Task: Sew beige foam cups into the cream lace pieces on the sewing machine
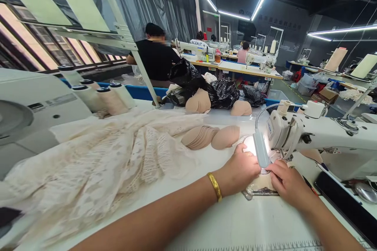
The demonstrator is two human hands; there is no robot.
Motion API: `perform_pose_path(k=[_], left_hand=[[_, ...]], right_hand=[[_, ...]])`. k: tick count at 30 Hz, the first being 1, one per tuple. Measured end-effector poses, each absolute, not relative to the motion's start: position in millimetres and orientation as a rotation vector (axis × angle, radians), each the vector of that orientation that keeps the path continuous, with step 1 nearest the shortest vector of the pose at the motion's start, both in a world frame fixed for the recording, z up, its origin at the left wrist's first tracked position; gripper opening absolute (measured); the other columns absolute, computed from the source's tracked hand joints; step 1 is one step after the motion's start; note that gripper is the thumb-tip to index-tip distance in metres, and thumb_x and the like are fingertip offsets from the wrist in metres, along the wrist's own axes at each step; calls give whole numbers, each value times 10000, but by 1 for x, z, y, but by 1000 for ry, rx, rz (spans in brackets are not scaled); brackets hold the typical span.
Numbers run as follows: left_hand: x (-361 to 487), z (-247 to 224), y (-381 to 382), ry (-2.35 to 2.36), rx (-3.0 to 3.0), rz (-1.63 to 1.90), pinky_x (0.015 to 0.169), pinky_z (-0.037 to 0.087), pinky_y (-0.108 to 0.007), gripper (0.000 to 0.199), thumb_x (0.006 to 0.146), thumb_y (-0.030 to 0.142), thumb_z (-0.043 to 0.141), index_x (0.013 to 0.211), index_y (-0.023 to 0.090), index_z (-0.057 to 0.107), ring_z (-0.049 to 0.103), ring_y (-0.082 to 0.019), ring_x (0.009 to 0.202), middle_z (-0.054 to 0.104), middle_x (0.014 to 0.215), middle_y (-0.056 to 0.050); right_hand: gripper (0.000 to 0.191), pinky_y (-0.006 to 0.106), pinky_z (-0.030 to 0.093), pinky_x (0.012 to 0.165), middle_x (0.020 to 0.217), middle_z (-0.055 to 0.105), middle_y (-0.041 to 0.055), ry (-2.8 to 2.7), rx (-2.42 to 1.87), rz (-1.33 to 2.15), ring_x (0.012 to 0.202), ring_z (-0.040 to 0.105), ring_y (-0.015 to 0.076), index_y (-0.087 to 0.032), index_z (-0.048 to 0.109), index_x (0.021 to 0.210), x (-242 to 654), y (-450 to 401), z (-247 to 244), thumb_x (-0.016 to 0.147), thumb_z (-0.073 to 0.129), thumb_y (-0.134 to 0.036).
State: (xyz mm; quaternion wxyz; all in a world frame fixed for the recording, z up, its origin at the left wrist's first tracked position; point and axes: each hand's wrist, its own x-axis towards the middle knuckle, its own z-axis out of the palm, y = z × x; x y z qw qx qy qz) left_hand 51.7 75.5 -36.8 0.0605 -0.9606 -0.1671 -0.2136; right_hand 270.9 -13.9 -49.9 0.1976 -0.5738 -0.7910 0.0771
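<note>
My left hand [242, 168], with a gold bangle at the wrist, has its fingers pressed together on pale fabric [249, 145] beside the sewing machine's [279, 131] needle area. My right hand [287, 180] pinches at the near edge of that work, close to the left fingertips. A grey lamp [260, 150] on a bent metal neck shines over the spot and hides the needle and part of the fabric. Left of the hands, beige oval pads [200, 137] lie in overlapping rows. Cream lace fabric [126, 160] is heaped across the table's left side.
Thread cones [118, 95] stand at the back left. More beige pads [198, 101] rest before black plastic bags [224, 93]. A dark phone [347, 206] lies at the right, and a ruler strip [265, 248] runs along the near edge. Beyond, a person in black [156, 57] sits.
</note>
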Motion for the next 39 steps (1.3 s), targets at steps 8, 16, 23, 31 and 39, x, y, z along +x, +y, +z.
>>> perform_pose_path(k=[8,16,23,31,39], left_hand=[[35,-29,53,-677,-2958,-394,935,369,-494,60,954,209,639,901,184,652,622,-243,877,701,987,-62],[-67,-6,4,-1632,-2606,-201,921,473,-505,234,973,210,619,1203,168,629,600,-351,1120,640,1282,-165],[-72,-19,-49,-1309,-3134,-413,884,467,-393,92,892,209,692,889,213,600,601,-240,922,698,982,-31],[-85,-12,-42,-1549,-2862,-557,895,439,-494,168,1022,300,546,973,185,658,628,-273,822,692,898,-71],[-86,-26,-26,-1729,-2878,-660,751,453,-377,129,980,193,565,863,204,616,627,-233,776,670,820,-22]], right_hand=[[319,407,553,749,965,715,81,-2209,-1516,56,862,694,269,-261,681,1154,281,-16,-69,1051,379,-260],[208,389,580,697,1016,746,58,-2182,-1297,40,904,728,275,-341,716,1117,291,-7,-97,1021,532,-322],[253,371,543,735,963,664,67,-2356,-1241,332,872,644,239,-272,687,1080,233,-41,-45,1073,435,-257],[244,379,508,789,969,653,62,-2188,-1383,553,910,621,230,-238,686,1064,191,-37,-5,1064,448,-290],[262,384,527,862,1100,723,80,-2102,-1382,876,948,657,225,-218,708,1211,141,-17,-16,975,632,-299]])
